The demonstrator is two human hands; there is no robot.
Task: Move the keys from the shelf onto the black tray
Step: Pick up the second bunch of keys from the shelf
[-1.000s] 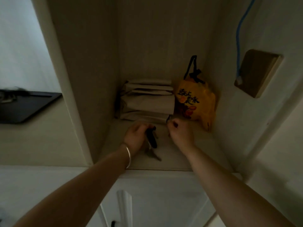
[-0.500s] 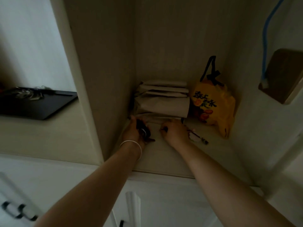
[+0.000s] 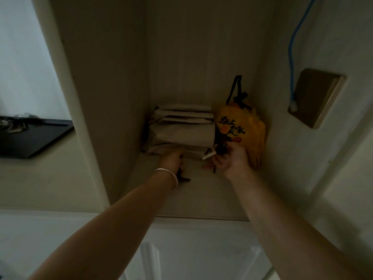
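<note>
Both my hands reach into a dim shelf niche (image 3: pixel 201 199). My left hand (image 3: pixel 171 159), with a silver bangle on the wrist, is closed around a dark bunch of keys (image 3: pixel 182 177) that hangs below the palm. My right hand (image 3: pixel 232 160) is raised in front of the yellow bag and grips a second dark key bunch with a white tag (image 3: pixel 214 154). The black tray (image 3: pixel 34 138) lies on the ledge to the left, outside the niche, with some metal keys (image 3: pixel 14 126) at its far left end.
A stack of folded beige paper bags (image 3: pixel 183 130) fills the back of the shelf. A yellow printed bag (image 3: pixel 242 128) with a black strap stands at the back right. A vertical partition (image 3: pixel 96 118) separates niche and tray. On the right wall sit a blue cable (image 3: pixel 291 57) and a plate (image 3: pixel 316 98).
My right hand has lifted off the shelf and moved right, up toward the yellow bag, carrying the tagged keys. My left hand stays low by the paper bags, still holding its keys.
</note>
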